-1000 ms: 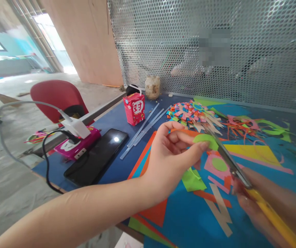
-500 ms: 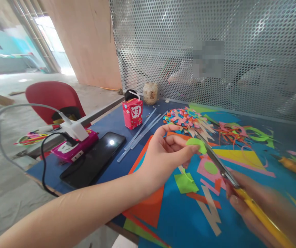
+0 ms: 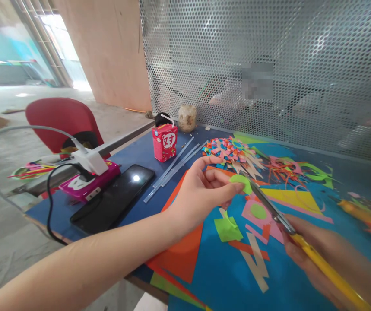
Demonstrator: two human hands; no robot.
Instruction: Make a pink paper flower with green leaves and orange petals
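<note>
My left hand point(image 3: 204, 183) pinches a small rounded piece of green paper point(image 3: 242, 182) between thumb and fingers. My right hand point(image 3: 315, 250) is closed around scissors point(image 3: 297, 237) with a yellow handle. The metal blades point up and left, their tips beside the green paper's right edge; I cannot tell whether they touch it. Beneath the hands lie a green paper square point(image 3: 227, 229), a pink paper piece point(image 3: 248, 211) bearing a green circle point(image 3: 258, 211), and several beige, pink and orange strips. Blue paper point(image 3: 220, 276) and orange paper point(image 3: 185, 255) lie under these.
A heap of small coloured paper cuttings point(image 3: 227, 149) lies at the back, beside tangled strips point(image 3: 285, 168). To the left are clear sticks point(image 3: 179, 166), a pink drink carton point(image 3: 165, 142), a phone point(image 3: 114, 198) and a purple power strip point(image 3: 91, 183) with cables. Perforated metal point(image 3: 220, 56) rises behind.
The view has shifted slightly, so the table things sit a little further left. The green paper looks rounder and is still pinched in my left hand; the scissors stay in my right.
</note>
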